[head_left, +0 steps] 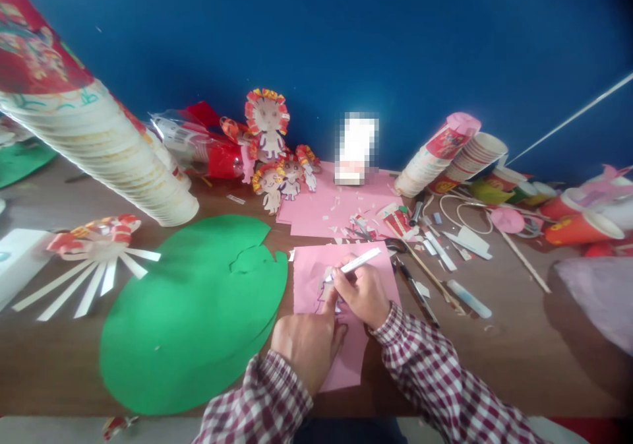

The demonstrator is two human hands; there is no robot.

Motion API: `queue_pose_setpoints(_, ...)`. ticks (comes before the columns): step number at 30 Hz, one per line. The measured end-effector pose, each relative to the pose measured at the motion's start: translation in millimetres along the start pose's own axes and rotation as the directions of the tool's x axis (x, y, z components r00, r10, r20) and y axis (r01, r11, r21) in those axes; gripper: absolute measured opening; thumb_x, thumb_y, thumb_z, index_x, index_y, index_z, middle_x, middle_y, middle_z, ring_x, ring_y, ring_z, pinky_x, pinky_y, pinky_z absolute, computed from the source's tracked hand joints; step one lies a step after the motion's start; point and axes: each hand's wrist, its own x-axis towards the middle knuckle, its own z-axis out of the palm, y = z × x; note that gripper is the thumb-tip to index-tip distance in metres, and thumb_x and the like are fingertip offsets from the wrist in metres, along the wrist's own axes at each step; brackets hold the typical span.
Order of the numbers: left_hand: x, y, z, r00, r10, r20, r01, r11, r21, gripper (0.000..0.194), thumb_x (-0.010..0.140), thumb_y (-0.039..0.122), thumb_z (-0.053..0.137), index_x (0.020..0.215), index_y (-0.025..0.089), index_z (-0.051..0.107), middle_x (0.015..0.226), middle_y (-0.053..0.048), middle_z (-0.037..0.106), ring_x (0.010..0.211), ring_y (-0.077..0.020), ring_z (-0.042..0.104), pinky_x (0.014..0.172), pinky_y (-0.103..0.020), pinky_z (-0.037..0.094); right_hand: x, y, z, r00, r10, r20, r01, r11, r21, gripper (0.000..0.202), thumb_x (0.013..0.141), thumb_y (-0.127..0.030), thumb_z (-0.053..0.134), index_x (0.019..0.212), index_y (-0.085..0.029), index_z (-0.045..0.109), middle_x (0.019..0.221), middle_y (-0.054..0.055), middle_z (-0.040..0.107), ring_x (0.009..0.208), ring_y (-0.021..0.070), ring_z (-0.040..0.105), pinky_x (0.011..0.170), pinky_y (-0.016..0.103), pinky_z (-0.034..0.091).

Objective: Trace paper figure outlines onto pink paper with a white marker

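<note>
Points left hand (307, 344) toward one o'clock, index finger (330, 304) outstretched, and curls right hand (364, 292) toward ten o'clock, pinching.

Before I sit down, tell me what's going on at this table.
A person's right hand holds a white marker, its tip at a small figure drawn in dark lines on pink paper. The left hand presses on the same sheet. A large green paper shape lies to the left, and stacked paper cups lean beyond it.

Sleeves (432, 368) are checked burgundy and white — marker (363, 259) white, drawing paper (346, 361) pink, paper cutout (182, 325) green, tabletop (494, 365) brown — wall (297, 28) blue.
</note>
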Motion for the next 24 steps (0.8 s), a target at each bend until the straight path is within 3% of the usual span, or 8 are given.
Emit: queue_pose_setpoints(24,-1.2,-0.3,-0.4,1.000,-0.001,0.011,0.001,1.000,-0.022,0.060,0.089,0.036,0.034,0.144,0.021,0.014,0.062,-0.005,0.067,0.058,-0.0252,0.065,0.052,-0.032,0.047,0.8,-1.0,0.2,1.000,0.004,-0.003,-0.004,1.000,-0.018,0.016,0.086,-0.026,0.049,0.073,-0.018,0.051,0.059,-0.001,0.058,0.053,0.0118,0.057,0.051,0.020,0.042)
